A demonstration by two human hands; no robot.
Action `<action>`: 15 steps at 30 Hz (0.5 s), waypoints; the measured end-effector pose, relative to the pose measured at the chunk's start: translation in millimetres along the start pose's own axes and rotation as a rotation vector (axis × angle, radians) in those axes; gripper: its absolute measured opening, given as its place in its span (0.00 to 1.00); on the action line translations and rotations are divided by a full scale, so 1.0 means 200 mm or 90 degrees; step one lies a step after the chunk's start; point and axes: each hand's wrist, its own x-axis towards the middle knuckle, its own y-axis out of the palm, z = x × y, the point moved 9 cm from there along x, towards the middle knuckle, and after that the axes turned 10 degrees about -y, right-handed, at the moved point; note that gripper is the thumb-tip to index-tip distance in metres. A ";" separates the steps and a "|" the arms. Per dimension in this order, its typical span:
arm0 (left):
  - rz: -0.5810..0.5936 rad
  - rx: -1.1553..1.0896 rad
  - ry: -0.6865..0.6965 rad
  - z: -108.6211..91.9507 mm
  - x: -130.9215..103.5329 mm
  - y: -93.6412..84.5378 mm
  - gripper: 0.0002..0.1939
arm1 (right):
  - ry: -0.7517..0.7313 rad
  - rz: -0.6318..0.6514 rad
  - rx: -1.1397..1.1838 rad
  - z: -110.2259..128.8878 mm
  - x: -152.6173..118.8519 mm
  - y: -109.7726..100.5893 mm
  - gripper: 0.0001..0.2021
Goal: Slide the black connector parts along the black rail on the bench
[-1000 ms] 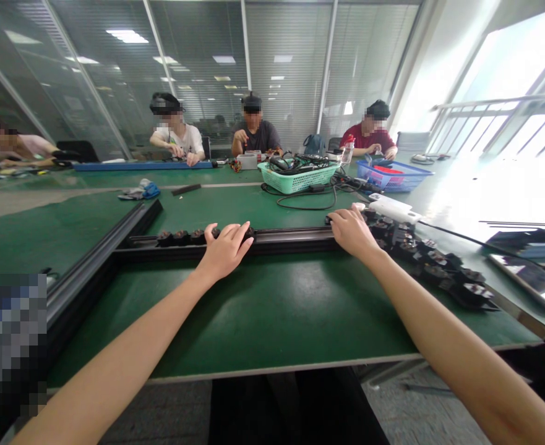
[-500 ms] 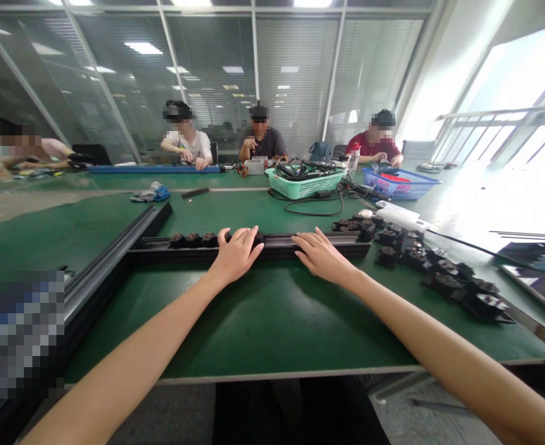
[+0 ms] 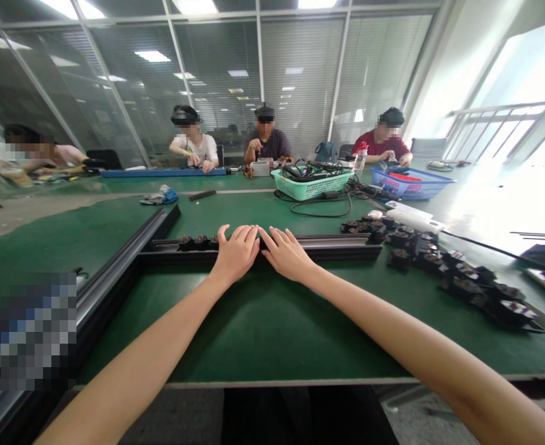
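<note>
Remote view, mine: small blk. modules [image 3: 201,241] along the rail's [image 3: 341,251] L part, prob. light, stiff, best held by their sides; L hand [image 3: 236,252] + R hand [image 3: 287,254] over mid-rail, fingers [image 3: 267,238] slightly bent, hold hidden, I can't tell.

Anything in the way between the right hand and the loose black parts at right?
Nothing visible stands between the right hand and the black parts. The rail runs low along the way; the white strip lies behind them.
</note>
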 end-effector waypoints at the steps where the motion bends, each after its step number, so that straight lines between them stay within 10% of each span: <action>1: -0.006 0.003 -0.011 0.01 0.00 -0.01 0.25 | -0.014 -0.002 -0.005 0.02 0.01 0.00 0.30; 15: 0.022 0.004 -0.037 0.03 0.01 0.02 0.24 | -0.029 -0.018 0.014 0.02 0.00 -0.03 0.25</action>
